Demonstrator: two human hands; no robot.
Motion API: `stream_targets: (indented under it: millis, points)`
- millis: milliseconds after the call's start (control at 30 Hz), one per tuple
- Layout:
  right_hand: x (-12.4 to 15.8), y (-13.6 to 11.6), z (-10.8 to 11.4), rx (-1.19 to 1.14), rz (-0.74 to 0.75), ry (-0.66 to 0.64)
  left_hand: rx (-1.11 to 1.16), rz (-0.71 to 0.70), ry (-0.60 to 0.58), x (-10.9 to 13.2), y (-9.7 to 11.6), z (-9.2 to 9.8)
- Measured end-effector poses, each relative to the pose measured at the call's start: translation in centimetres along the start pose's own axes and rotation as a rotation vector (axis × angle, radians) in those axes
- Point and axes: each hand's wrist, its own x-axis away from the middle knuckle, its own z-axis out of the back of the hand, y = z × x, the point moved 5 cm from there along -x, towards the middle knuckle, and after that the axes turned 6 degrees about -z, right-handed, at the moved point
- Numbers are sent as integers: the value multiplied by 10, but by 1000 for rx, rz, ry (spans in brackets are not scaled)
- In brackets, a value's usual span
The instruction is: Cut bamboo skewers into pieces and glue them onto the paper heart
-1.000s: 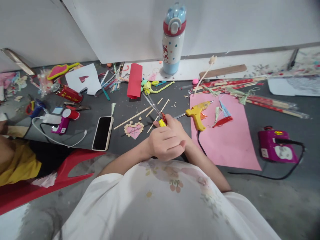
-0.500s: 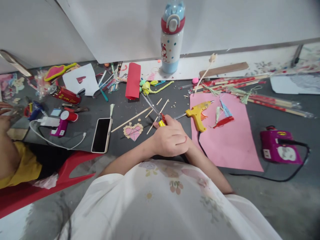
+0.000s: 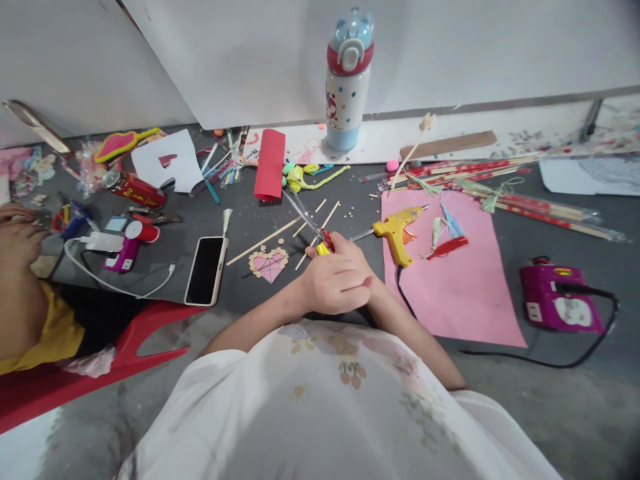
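My left hand lies across in front of my right hand, its fingers curled. What it holds, if anything, is hidden. A pair of scissors with red and yellow handles sticks out of my right hand, its blades pointing away to the left. Near the blades lie several thin wooden sticks and tiny cut bits. Left of my hands is a pink heart edged with small wooden discs, dark lines crossing it. Just right of my hands, a yellow glue gun rests on pink paper.
A water bottle stands at the back beside a folded red paper. To the left are a phone, a drink can and another person's hand. At the right are packed chopsticks and a purple power box.
The view has shifted slightly, so the table things sit a little lower and further right. Both hands stay together around the scissors with hardly any movement.
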Motion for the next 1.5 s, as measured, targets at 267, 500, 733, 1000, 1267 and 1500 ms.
stream_targets:
  millis: [267,500,733,1000,1267,1500]
  points:
    - [8,-11,14,45,-97,29,-386,348,143,45,-42,51]
    - [14,-16,14,70,34,65,-459,512,-197,63,-63,44]
    - [17,-20,16,62,146,100,-345,515,-166,58,-64,49]
    - [17,-21,14,37,202,94,-252,670,-282,55,-66,55]
    - [17,-21,14,58,154,67,-259,661,-316,59,-66,55]
    - [16,-19,12,84,64,24,-264,675,-329,60,-68,50]
